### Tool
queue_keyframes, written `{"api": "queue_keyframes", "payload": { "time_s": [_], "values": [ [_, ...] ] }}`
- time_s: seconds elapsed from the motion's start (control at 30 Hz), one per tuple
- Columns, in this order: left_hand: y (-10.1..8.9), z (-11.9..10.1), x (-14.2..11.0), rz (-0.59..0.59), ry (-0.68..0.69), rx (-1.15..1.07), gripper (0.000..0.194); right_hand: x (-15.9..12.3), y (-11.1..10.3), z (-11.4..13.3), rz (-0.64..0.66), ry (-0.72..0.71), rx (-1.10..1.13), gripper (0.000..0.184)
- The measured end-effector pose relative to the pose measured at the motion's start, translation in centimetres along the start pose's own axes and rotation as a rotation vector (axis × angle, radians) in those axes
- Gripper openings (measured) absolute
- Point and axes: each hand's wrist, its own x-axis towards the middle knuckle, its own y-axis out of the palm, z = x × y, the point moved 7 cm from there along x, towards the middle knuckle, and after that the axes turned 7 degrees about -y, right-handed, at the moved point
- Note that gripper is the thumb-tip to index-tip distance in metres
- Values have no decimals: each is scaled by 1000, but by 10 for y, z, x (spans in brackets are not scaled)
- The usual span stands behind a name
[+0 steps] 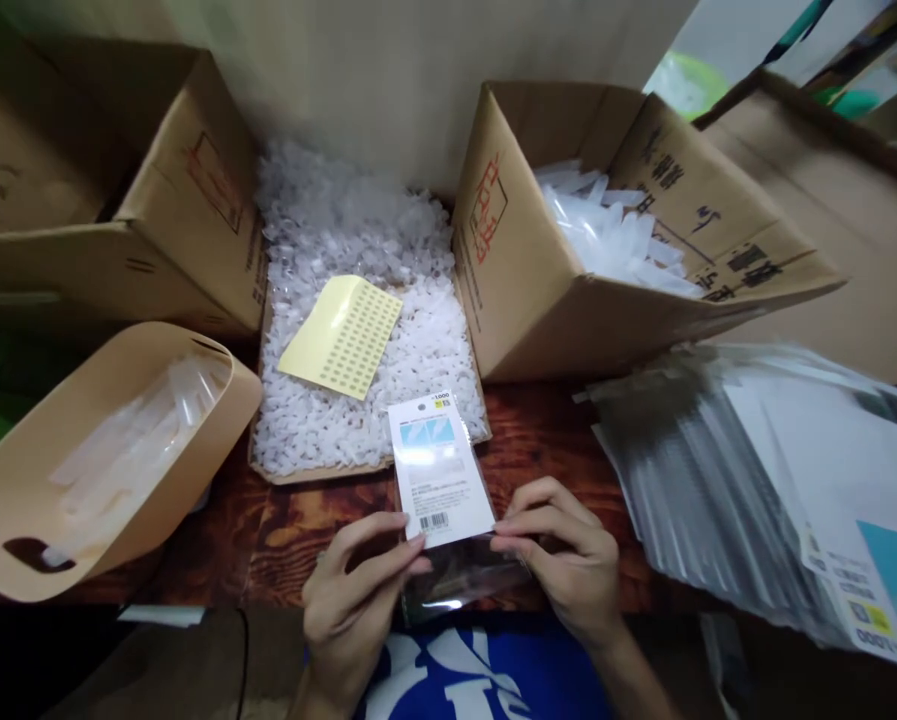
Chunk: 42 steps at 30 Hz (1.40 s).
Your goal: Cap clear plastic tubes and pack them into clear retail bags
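A clear plastic bag (459, 580) with a white printed card (440, 475) in it lies between my hands, near the table's front edge. The card bears a blue picture, small text and a barcode. My left hand (358, 590) pinches the bag at the card's lower left corner, and my right hand (564, 555) pinches it at the lower right. Just beyond them is a shallow carton (328, 472) full of small white plastic pieces (425, 330). On these pieces rests a yellow sticker sheet (347, 335) with rows of small labels.
A tan bin (215, 400) of clear plastic sleeves (140, 440) stands at left, before an open cardboard box (185, 190). Another box (538, 270) at right holds translucent pieces (613, 230). Stacked bags with cards (718, 480) lie on the wooden table (283, 540) at right.
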Motion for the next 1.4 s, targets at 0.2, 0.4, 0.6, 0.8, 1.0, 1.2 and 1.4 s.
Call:
{"api": "queue_keyframes", "payload": {
  "time_s": [0.2, 0.4, 0.6, 0.8, 1.0, 1.2, 1.4],
  "values": [
    [-1, 7, -6, 52, -163, -15, 35, -2, 6, -5, 148, 8, 120, 28],
    [0, 10, -9, 85, -223, -19, 33, 2, 8, -9, 165, 20, 91, 35],
    [-7, 19, -8, 35, -423, -1, 18, -1, 14, -11, 163, 23, 82, 33],
    [-16, 21, -9, 2, -473, 18, 14, -4, 16, -7, 200, -88, 58, 37],
    [-10, 25, -15, 38, -573, -14, 12, -2, 15, -5, 149, -87, 7, 41],
    [-6, 16, -14, 27, -565, 21, 13, -20, 11, -12, 172, 202, 80, 29],
    [-4, 15, -17, 37, -562, 76, 16, -49, 21, -20, 91, 517, 421, 20]
  ]
}}
